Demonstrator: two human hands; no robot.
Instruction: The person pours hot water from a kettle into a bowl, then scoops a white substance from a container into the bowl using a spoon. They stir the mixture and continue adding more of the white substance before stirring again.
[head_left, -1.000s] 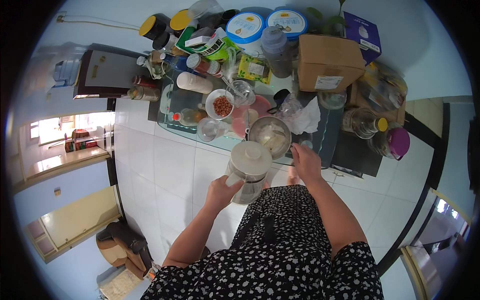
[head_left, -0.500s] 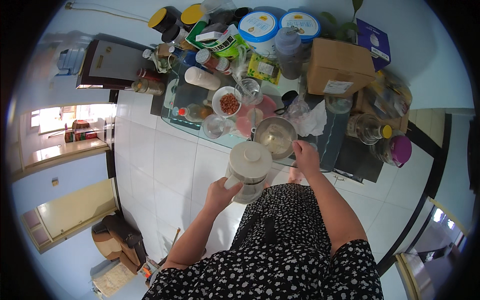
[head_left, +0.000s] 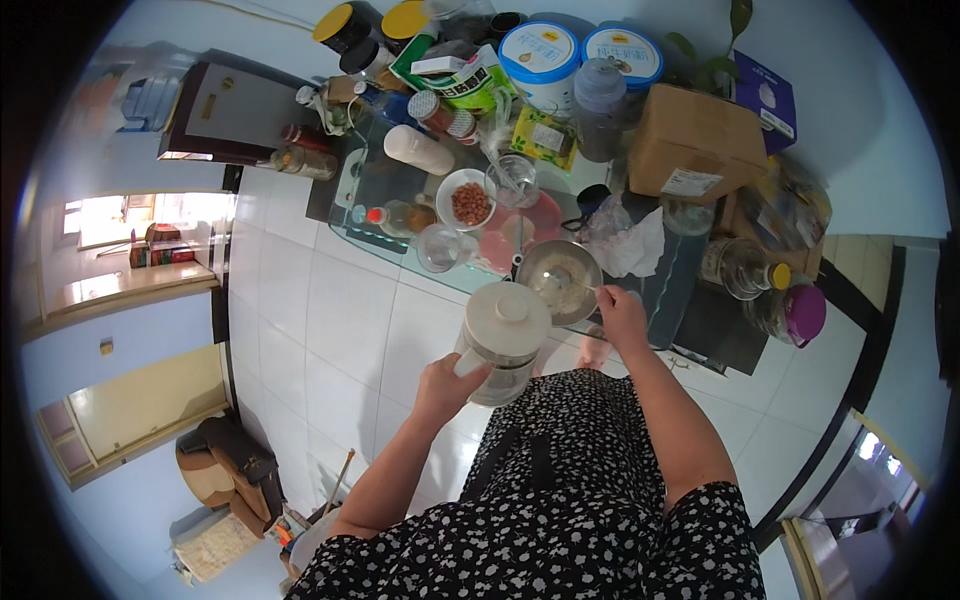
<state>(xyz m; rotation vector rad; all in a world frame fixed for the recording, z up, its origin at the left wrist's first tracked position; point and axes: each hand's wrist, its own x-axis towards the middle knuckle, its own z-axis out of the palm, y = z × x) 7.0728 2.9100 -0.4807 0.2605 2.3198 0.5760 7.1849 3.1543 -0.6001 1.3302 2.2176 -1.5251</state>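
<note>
The left hand (head_left: 447, 390) is closed on the handle of a lidded pitcher (head_left: 511, 310); the right hand (head_left: 624, 320) pinches a slim utensil (head_left: 594, 290) (lower end unclear) at the metal bowl (head_left: 586, 264), by the table's (head_left: 375, 180) front edge. Mixing the pale contents (head_left: 548, 292) appears underway; the next move calls for a steady bowl. Beyond: a white bowl (head_left: 445, 197) of nuts (head_left: 470, 205).

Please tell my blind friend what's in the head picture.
The left hand holds a clear white-lidded pitcher; the right hand is at a round silver metal bowl. Beyond, a glass table bears a white bowl of reddish nuts.
</note>
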